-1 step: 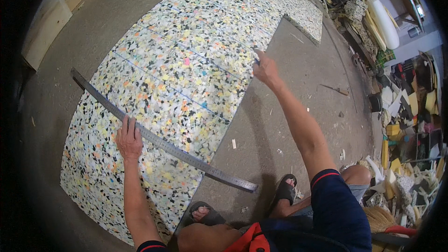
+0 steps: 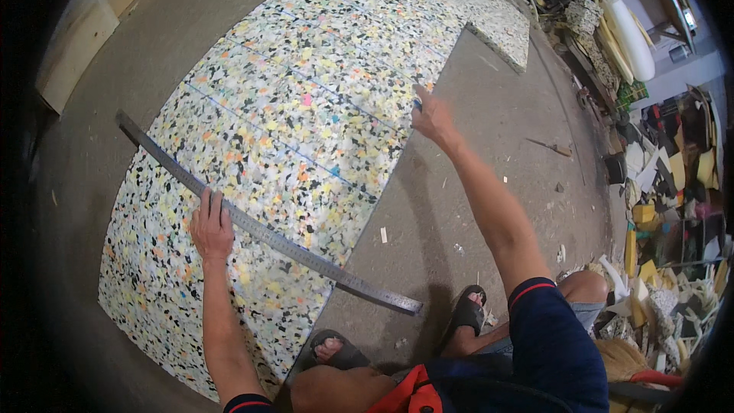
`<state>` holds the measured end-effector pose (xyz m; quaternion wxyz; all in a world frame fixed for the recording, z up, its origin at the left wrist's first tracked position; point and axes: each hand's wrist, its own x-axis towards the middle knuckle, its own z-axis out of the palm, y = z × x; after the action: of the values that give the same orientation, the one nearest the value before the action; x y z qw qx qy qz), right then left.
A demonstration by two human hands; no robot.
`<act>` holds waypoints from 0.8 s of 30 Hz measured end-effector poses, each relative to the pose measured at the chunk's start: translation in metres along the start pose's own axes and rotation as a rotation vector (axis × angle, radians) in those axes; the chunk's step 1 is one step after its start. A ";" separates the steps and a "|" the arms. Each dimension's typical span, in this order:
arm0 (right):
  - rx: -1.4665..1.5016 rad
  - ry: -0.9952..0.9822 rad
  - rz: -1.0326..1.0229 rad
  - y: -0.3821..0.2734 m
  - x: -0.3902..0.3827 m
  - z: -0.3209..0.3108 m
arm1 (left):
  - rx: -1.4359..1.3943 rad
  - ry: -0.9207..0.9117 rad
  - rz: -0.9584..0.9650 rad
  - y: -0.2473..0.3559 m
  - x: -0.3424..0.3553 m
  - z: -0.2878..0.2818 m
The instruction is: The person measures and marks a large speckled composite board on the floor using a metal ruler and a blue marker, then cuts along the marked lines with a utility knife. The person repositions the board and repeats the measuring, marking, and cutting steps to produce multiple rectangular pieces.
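A large sheet of speckled foam [image 2: 252,145] in white, yellow, black and orange lies on the floor, crossed by several blue lines. Over its nearer part rests a long metal ruler [image 2: 283,245], both ends sticking out past the sheet's edges. My left hand [image 2: 212,229] presses on the ruler with its fingers stretched out. At the sheet's right edge, farther off, my right hand [image 2: 434,118] is closed around a small, dark blue, pen-like thing [image 2: 417,105], mostly hidden by the fingers.
A thin tool with a wooden handle [image 2: 562,150] lies on the concrete floor [image 2: 497,206] to the right. Piled foam scraps [image 2: 665,298] and offcuts line the right side. A wooden board [image 2: 80,53] stands at the far left. My sandalled feet are beside the sheet.
My right hand has shifted slightly nearer to me along the sheet's edge. The left hand and the ruler stay in place.
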<state>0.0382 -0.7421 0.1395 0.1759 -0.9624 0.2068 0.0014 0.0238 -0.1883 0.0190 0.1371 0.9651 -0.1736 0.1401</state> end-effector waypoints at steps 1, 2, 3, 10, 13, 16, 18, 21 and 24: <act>-0.063 -0.062 -0.007 0.000 -0.005 0.011 | -0.007 0.014 0.008 -0.001 -0.001 0.002; -0.072 -0.044 -0.041 0.001 -0.010 0.020 | -0.012 0.028 0.015 -0.004 -0.001 0.003; -0.113 -0.100 -0.033 0.011 -0.008 0.028 | -0.017 0.025 0.015 0.000 0.000 0.005; -0.128 -0.104 -0.152 -0.009 -0.028 0.039 | 0.020 0.043 0.059 0.005 0.007 0.001; -0.062 -0.174 -0.232 -0.033 -0.060 0.037 | 0.055 -0.013 0.016 0.005 0.005 -0.004; -0.119 -0.195 -0.260 -0.012 -0.071 0.057 | 0.019 0.022 0.024 0.012 0.008 0.007; -0.021 -0.112 -0.276 -0.005 -0.085 0.072 | 0.034 0.060 0.071 0.012 0.008 0.011; -0.097 -0.243 -0.240 -0.033 -0.093 0.061 | 0.013 0.058 0.062 0.003 0.006 0.012; -0.024 -0.307 -0.391 -0.067 -0.138 0.057 | 0.054 0.027 0.031 0.002 0.003 0.004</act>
<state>-0.0572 -0.6106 0.1196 0.1906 -0.9747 -0.0126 0.1163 0.0268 -0.1920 0.0169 0.1112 0.9637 -0.1826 0.1598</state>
